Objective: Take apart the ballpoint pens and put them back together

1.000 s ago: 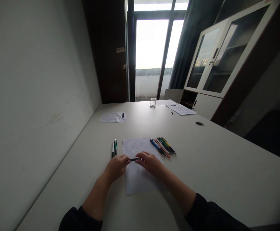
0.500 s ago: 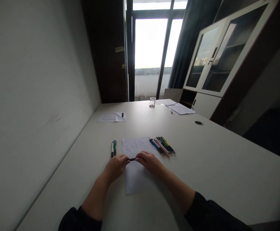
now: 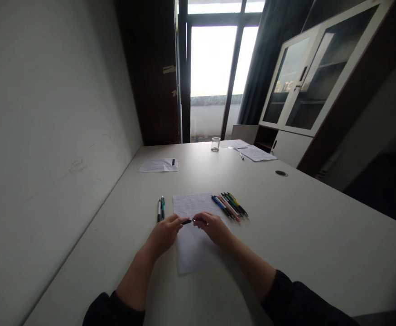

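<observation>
My left hand (image 3: 166, 232) is closed, thumb and fingers pinching a dark pen (image 3: 186, 222) that points to the right. At its right end a thin, silvery bit shows, close to the fingertips of my right hand (image 3: 212, 226). The right fingers are curled closed around that end; a dark sliver shows under them, and I cannot tell if it is a separate part of the pen. Both hands are above a sheet of lined, written paper (image 3: 193, 203). Several colored pens (image 3: 230, 207) lie side by side on its right edge, and two pens (image 3: 161, 209) lie left of it.
The white table (image 3: 320, 235) runs along a wall (image 3: 55, 136) on the left. Farther back lie a crumpled sheet (image 3: 157, 165), a glass jar (image 3: 215, 144) and more papers (image 3: 257, 153) with a pen (image 3: 241, 156). A round cable hole (image 3: 281, 173) is at the right.
My right fingers have curled and shifted slightly at the pen's right end. A silvery bit now shows where the pen looked evenly dark before. The left hand has tilted the pen slightly upward.
</observation>
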`<action>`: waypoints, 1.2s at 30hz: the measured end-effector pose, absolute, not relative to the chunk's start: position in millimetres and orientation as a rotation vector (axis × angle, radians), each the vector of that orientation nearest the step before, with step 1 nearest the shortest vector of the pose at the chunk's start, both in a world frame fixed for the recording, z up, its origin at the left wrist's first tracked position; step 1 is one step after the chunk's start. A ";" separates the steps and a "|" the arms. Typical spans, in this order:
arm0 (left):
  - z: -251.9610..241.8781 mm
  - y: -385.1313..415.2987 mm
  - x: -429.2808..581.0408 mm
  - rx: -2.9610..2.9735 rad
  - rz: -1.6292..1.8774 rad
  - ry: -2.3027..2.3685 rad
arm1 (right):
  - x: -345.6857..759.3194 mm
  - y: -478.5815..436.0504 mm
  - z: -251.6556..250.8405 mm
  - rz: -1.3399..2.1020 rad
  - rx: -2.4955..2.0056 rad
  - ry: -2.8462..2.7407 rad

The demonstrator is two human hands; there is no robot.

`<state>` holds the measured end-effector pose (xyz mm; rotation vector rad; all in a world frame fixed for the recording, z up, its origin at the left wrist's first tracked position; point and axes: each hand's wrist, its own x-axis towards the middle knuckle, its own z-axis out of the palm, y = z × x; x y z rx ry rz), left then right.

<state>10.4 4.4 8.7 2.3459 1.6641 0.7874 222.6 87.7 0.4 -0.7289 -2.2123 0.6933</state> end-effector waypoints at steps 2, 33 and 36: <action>7.1 4.6 9.6 2.359 0.792 1.633 | 222.2 87.0 1.9 0.730 -0.718 -2.194; 2.2 7.5 3.2 2.155 0.939 1.711 | 205.1 70.1 8.2 -0.210 -0.462 -2.818; 2.1 7.5 3.6 2.158 0.945 1.697 | 204.4 70.9 6.3 -0.188 -0.450 -2.804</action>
